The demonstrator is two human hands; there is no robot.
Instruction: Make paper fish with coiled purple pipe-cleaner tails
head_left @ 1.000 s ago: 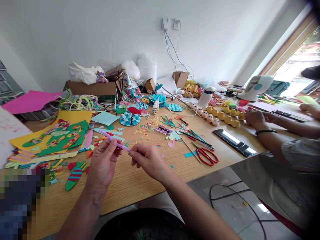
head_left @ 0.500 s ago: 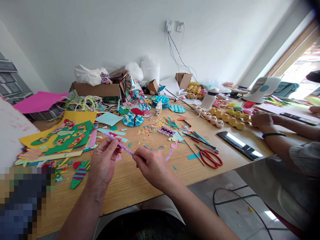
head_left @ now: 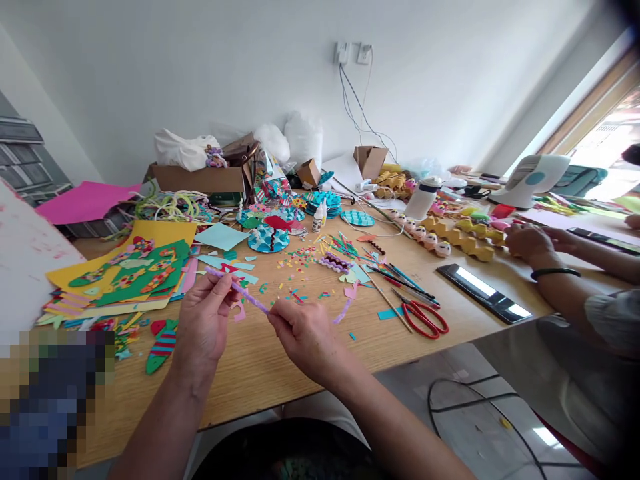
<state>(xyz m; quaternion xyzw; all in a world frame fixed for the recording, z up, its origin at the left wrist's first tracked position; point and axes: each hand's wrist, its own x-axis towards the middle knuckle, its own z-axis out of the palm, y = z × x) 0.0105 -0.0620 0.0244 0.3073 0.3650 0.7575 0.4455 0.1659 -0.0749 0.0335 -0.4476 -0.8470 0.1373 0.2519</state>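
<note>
Both left hand point(head_left: 204, 327) and right hand point(head_left: 307, 340) pinch a lilac strip point(head_left: 251, 299) between closed fingers point(head_left: 220, 291); red-handled scissors point(head_left: 409, 308) lie right of those fingers on the surface point(head_left: 260, 373)

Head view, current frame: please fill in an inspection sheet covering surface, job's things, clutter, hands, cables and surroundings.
Surface: wooden table, scraps scattered over it.
Job's things: narrow lilac strip, spanning both hands.
Clutter: red-handled scissors, glue bottle, green card.
Hands: left hand and right hand pinch the strip between fingers.
Cables: cords below wall sockets; black loop on floor.
Surroundings: another person's hand at right.
</note>
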